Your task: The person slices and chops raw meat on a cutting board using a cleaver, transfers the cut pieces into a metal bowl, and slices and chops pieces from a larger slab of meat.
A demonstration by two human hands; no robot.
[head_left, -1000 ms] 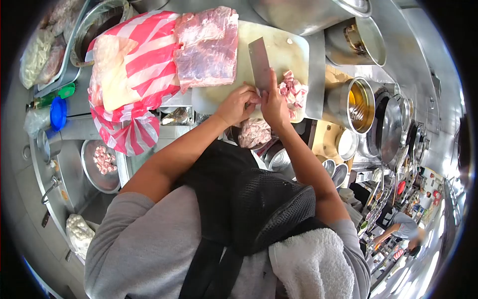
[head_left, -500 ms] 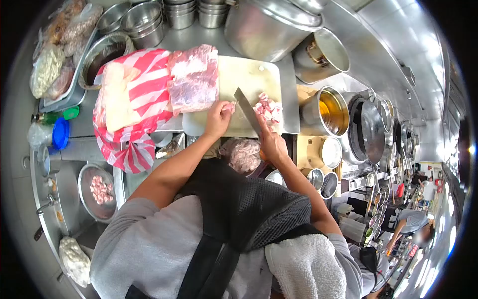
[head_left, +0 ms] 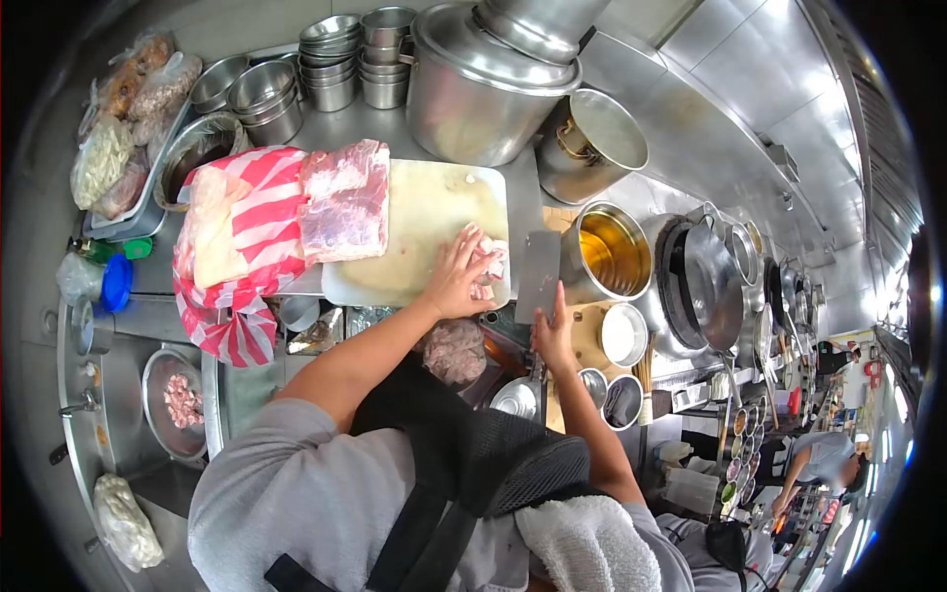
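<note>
My left hand [head_left: 458, 278] lies with its fingers spread against a pile of cut meat pieces [head_left: 493, 264] at the right end of the white cutting board [head_left: 414, 212]. In my right hand [head_left: 553, 335] is the handle of a cleaver [head_left: 539, 274], its broad blade raised beside the board's right edge. A large slab of meat [head_left: 345, 202] rests at the board's left end, next to a pale piece [head_left: 219, 227] on a red-and-white striped bag [head_left: 268, 212].
Right of the cleaver stands a pot of yellow liquid [head_left: 614, 252]. Behind the board are a big lidded pot [head_left: 464, 94] and stacked steel bowls [head_left: 330, 64]. A bowl of meat pieces [head_left: 163, 405] sits at the left. A co-worker [head_left: 824, 464] is far right.
My left hand has moved right, from near the slab to the cut pieces, its fingers now spread. The cleaver has swung off the board to the right in my right hand. The view has shifted.
</note>
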